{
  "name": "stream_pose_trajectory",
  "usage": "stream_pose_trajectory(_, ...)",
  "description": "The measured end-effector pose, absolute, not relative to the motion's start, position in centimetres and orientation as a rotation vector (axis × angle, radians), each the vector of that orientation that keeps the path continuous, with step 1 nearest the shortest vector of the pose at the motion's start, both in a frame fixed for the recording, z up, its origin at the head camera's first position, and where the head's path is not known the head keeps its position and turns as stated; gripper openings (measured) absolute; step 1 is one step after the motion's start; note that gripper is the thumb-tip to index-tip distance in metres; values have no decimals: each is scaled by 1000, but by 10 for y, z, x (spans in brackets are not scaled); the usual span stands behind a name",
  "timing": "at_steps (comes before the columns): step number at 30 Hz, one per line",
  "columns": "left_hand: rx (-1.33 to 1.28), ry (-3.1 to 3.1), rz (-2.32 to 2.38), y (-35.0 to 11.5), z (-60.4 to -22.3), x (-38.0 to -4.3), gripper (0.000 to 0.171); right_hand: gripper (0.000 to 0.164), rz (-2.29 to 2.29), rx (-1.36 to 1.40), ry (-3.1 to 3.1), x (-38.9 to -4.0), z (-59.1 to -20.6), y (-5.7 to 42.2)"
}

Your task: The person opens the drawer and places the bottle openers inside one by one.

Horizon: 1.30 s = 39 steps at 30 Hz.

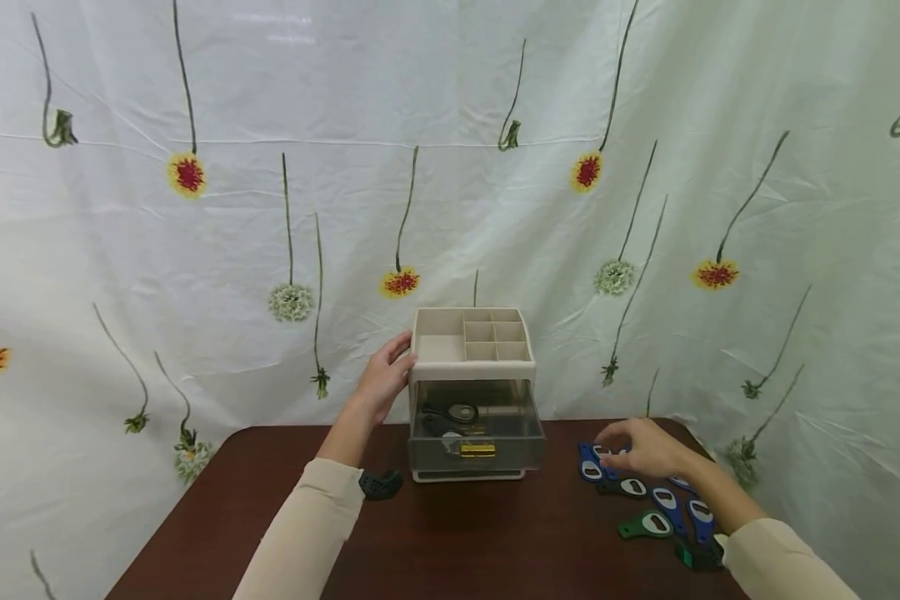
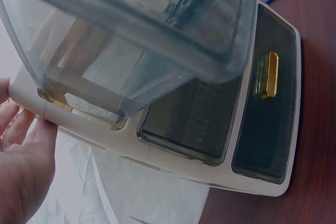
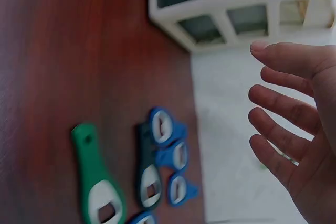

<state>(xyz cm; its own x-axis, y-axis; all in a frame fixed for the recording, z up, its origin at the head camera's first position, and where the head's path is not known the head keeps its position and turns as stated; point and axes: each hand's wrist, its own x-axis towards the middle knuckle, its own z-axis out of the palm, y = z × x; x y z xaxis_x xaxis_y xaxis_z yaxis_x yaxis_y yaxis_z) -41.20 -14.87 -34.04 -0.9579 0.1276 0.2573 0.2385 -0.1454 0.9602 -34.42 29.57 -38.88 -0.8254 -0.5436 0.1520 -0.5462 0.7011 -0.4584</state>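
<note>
A cream desktop organizer stands at the back of the table, its smoky clear upper drawer pulled out. Dark items lie inside this drawer, too dim to name. My left hand rests its fingers on the organizer's left side, near the top; its fingertips also touch the frame in the left wrist view. Over a group of bottle openers on the right hovers my right hand, holding nothing. Its fingers look loose and apart in the right wrist view. Among the openers are a green bottle opener and blue bottle openers.
Two closed dark drawers sit below the pulled-out one, the lowest with a gold handle. Small compartments divide the organizer's top. Behind the dark red-brown table hangs a white flowered cloth.
</note>
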Motion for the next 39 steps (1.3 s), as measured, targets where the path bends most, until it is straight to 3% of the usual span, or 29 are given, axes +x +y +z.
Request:
stream_pose_trajectory(12, -415, -2010, -2273, -147, -338, -406, 55, 41, 933, 866, -3087, -335, -440, 334)
stream_pose_trajectory(17, -392, -2004, -2273, -148, -339, -405, 55, 50, 948, 967, -3196, -367, -497, 376)
stream_pose_trajectory(23, -409, -2012, -2272, -148, -340, -406, 55, 48, 992, 978, -3204, -407, -562, 424)
stream_pose_trajectory(32, -424, -2000, -2272, -144, -341, -410, 55, 34, 1068, 928, -3179, -404, -563, 426)
stream_pose_trajectory(39, -416, -1991, -2277, -145, -342, -410, 55, 25, 1043, 1044, -3088, -406, -563, 413)
